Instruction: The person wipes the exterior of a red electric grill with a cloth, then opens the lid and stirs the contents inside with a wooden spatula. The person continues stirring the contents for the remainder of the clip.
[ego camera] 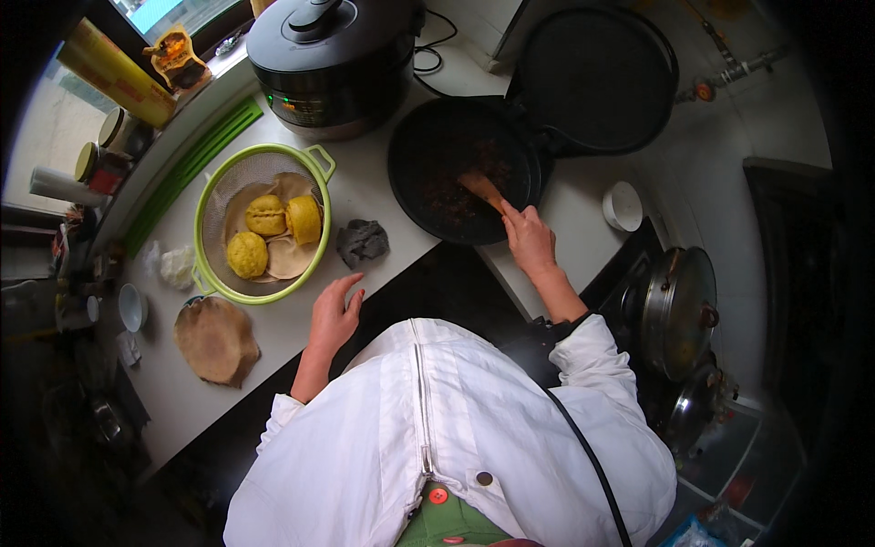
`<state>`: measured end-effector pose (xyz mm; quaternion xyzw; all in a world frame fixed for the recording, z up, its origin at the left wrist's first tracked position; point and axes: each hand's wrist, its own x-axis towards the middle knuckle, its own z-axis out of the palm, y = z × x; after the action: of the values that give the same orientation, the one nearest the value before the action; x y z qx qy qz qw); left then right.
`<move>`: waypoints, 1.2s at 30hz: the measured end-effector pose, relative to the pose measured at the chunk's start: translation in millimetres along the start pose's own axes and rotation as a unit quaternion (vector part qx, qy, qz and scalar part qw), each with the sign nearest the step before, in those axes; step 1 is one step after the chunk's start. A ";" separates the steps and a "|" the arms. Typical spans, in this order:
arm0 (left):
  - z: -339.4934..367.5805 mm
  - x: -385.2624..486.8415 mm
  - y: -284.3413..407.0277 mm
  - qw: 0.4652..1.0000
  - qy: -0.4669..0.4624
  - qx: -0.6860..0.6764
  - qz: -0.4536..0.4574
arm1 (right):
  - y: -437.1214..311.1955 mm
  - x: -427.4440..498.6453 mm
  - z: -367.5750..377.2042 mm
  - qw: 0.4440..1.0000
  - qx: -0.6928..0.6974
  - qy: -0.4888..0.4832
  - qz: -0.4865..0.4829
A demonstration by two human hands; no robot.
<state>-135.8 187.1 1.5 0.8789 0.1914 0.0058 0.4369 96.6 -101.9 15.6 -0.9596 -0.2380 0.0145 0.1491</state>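
My right hand [532,239] grips the handle of a wooden spatula [480,190]. The spatula's blade rests among dark reddish-brown bits of food [448,198] in the round black pan [427,147] of what looks like an electric griddle. Behind the pan, its round black lid [595,78] is tipped back. Empty and with its fingers apart, my left hand [335,311] hovers by the counter's front edge. Nearest to it are a crumpled dark grey cloth [362,243] and a green-rimmed mesh strainer [328,205]. Yellow steamed buns [247,255] sit on pale cloth inside the strainer.
A black electric cooker [328,82] with lit indicators stands behind the strainer. On the counter's left lie a brown round cloth [215,338] and a pale bowl [132,308]. A white bowl [622,206] is right of the griddle. Lidded pots [680,314] stand farther right.
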 end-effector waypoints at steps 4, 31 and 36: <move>1.4 -2.0 -1.4 1.000 -0.002 0.007 -0.008 | -11.1 9.4 -5.1 0.999 0.017 0.023 -0.015; 5.6 6.5 1.8 1.000 -0.017 -0.016 0.020 | 4.8 5.6 6.9 1.000 -0.009 0.009 0.010; 8.6 5.2 -1.1 0.999 -0.010 -0.002 0.044 | 0.5 21.1 13.6 0.996 0.041 0.050 0.069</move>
<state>-129.8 182.8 -5.5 0.8856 0.1480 0.0164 0.4399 114.2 -88.8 3.3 -0.9664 -0.1630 -0.0133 0.1984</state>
